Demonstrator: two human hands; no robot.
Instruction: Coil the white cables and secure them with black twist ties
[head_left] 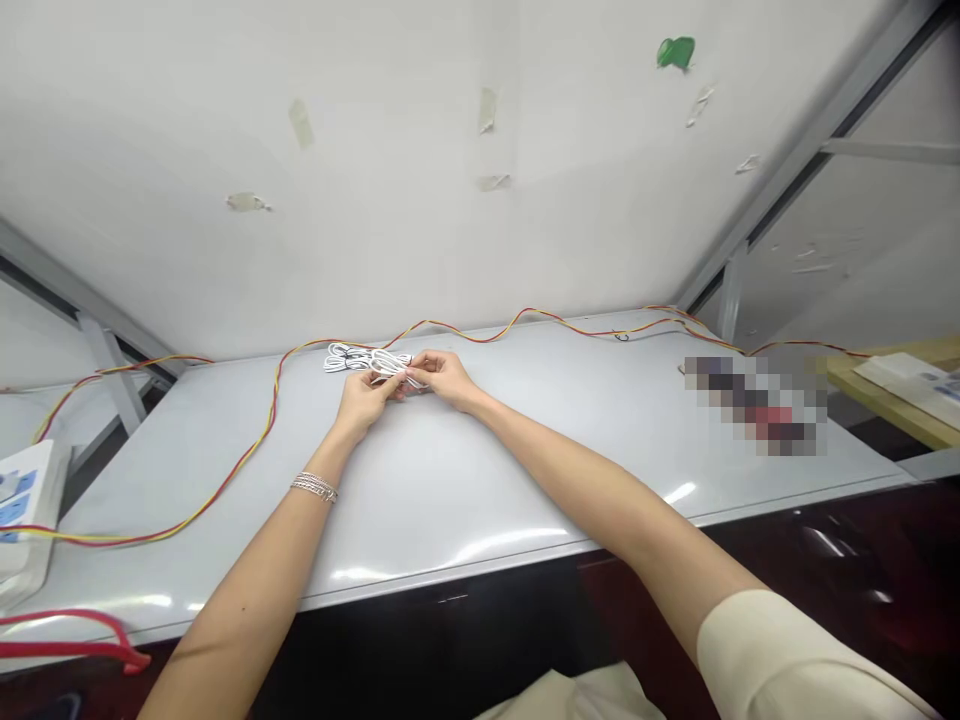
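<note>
A white cable bundle (pixel 388 362) is held near the far edge of the grey table (pixel 465 470); whether its weight is borne by the tabletop cannot be told. It is pinched by the closed thumb and fingers of both the left hand (pixel 364 396) and the right hand (pixel 448 378), presumably so that its loose loops are kept together. Another white bundle (pixel 345 357) is left just beside, probably for easy reach.

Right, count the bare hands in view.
2: the left hand and the right hand, side by side over the light-grey tabletop, both holding white cable. No others show.
</note>
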